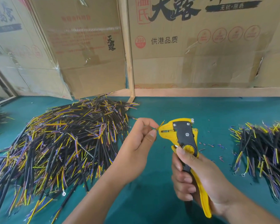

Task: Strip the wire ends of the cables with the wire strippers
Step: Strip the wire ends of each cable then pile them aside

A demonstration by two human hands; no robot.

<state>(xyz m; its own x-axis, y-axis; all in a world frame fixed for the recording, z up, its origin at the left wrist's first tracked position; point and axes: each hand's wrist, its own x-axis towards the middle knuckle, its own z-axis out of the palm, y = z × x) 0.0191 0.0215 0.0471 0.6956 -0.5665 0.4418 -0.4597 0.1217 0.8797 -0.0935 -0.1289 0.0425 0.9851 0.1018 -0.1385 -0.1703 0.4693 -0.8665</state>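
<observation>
A wire (160,125) is pinched by the left hand (141,139) at the strippers (181,136), gripped by the right hand (194,180); big pile (60,143) judged unstripped, small pile (265,147) done.

Yellow-and-black wire strippers (183,136), teal table (200,110), black-yellow-purple cables (63,139).

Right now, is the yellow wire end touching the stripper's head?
Touching. In the head view the yellow wire end, pinched by the left hand, meets the wire strippers at the head's front edge.
</observation>
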